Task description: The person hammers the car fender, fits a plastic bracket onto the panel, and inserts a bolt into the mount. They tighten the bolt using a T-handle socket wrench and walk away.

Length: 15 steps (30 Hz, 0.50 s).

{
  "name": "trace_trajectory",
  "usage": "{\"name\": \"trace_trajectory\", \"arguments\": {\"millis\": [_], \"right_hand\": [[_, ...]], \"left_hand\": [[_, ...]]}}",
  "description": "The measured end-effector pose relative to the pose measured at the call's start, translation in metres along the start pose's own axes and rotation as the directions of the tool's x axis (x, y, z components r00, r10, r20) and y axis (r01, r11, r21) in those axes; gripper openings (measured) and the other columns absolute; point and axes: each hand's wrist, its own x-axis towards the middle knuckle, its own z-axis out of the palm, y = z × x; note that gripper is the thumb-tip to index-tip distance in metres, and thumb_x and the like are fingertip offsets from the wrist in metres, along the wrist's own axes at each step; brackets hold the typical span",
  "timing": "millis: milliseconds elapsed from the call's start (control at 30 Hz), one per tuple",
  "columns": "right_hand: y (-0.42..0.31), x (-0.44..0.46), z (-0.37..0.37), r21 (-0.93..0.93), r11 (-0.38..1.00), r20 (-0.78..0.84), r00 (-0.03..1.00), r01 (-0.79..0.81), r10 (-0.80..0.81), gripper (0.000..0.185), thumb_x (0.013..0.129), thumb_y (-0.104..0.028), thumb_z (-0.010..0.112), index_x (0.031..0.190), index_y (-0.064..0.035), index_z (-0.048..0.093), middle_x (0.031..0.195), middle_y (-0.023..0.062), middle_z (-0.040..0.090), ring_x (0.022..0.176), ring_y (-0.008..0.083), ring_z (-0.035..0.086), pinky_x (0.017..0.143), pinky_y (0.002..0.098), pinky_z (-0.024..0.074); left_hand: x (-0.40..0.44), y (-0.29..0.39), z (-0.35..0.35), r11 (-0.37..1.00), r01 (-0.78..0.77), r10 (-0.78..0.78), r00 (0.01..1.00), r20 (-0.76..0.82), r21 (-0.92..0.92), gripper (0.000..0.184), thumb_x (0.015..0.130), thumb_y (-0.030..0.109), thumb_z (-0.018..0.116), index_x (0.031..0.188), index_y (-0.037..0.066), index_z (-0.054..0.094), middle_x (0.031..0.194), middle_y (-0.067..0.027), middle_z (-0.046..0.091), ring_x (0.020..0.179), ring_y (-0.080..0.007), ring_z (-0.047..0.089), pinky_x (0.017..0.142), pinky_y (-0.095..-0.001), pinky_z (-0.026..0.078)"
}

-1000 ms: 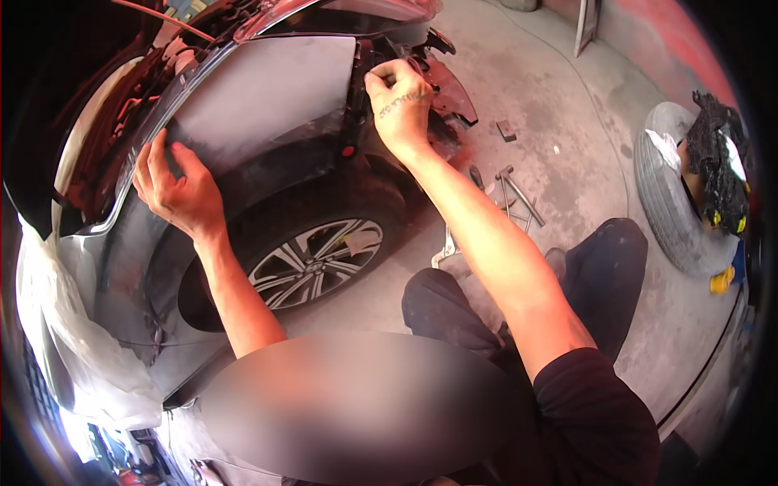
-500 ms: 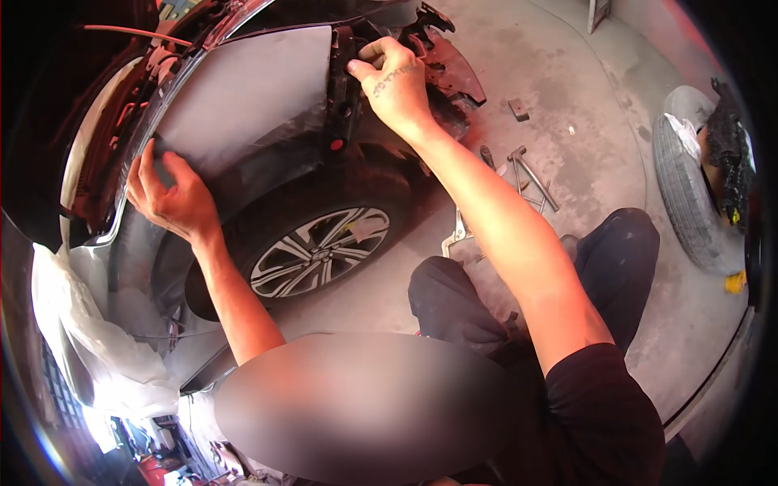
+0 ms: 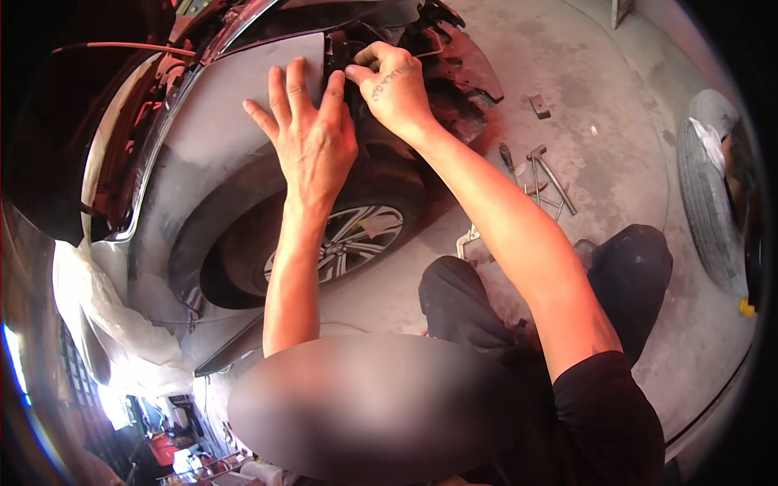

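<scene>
A grey car fender [image 3: 223,97], dull on its surface, curves over the wheel [image 3: 356,239]. My left hand [image 3: 312,150] lies on the fender near its front edge, fingers spread, with the index fingertip close to a black bracket strip [image 3: 335,50] along that edge. On the other side of the strip, my right hand [image 3: 395,89] is closed, its thumb and curled fingers gripping the strip's outer edge. The exact contact under its fingertips is hidden. Much of the strip's lower part is behind my left hand.
Exposed dark front-end parts [image 3: 458,61] jut out beyond the fender. Metal tools [image 3: 553,182] and a small dark block [image 3: 540,106] lie on the concrete floor. At the right stands a tire [image 3: 709,206]. White plastic sheeting [image 3: 105,316] hangs at the left.
My left hand has moved right across the fender, from its rear edge to beside the strip, and its fingers have spread. My right hand stays at the strip. The view has shifted slightly.
</scene>
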Motion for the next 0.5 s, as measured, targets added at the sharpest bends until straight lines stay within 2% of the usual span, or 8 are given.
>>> {"name": "trace_trajectory", "arguments": {"millis": [133,233,267,500], "right_hand": [[-0.001,0.001,-0.004,0.021,1.000,0.028,1.000,-0.003,0.003,0.020,0.085,-0.012,0.077,0.096,0.0044,0.073,0.081,0.0172,0.076,0.072,0.0211,0.074,0.066,0.0326,0.0554],[-0.001,0.004,-0.007,0.069,0.998,0.045,0.999,0.000,-0.003,0.015,0.082,-0.011,0.077,0.087,0.0032,0.073,0.077,0.0211,0.073,0.073,0.0305,0.074,0.068,0.0393,0.0565],[-0.001,0.005,-0.007,0.072,0.997,0.053,0.999,-0.004,0.000,0.015,0.082,-0.011,0.077,0.087,0.0033,0.073,0.077,0.0212,0.073,0.073,0.0308,0.074,0.068,0.0394,0.0565],[0.001,0.007,-0.009,0.070,0.997,0.069,0.997,0.029,-0.033,0.017,0.082,-0.011,0.076,0.090,0.0042,0.073,0.081,0.0228,0.073,0.078,0.0332,0.075,0.070,0.0394,0.0570]], "left_hand": [[-0.004,-0.002,0.008,1.000,-0.009,0.009,1.000,-0.009,-0.013,0.043,0.089,0.015,0.069,0.132,0.020,0.067,0.154,-0.0165,0.040,0.148,-0.0417,0.030,0.113,-0.0775,0.015],[-0.008,-0.002,0.011,1.000,-0.015,0.015,1.000,-0.006,-0.028,0.046,0.088,0.014,0.068,0.134,0.021,0.065,0.155,-0.0167,0.039,0.149,-0.0416,0.029,0.114,-0.0773,0.014],[-0.008,-0.002,0.011,0.999,-0.017,0.017,1.000,-0.001,-0.029,0.047,0.088,0.014,0.068,0.135,0.021,0.065,0.155,-0.0167,0.039,0.149,-0.0415,0.029,0.114,-0.0773,0.014],[-0.003,0.016,0.010,0.998,0.046,-0.049,0.997,0.064,0.043,0.052,0.085,0.013,0.064,0.137,0.014,0.061,0.158,-0.0213,0.034,0.150,-0.0496,0.024,0.113,-0.0793,0.009]]}}
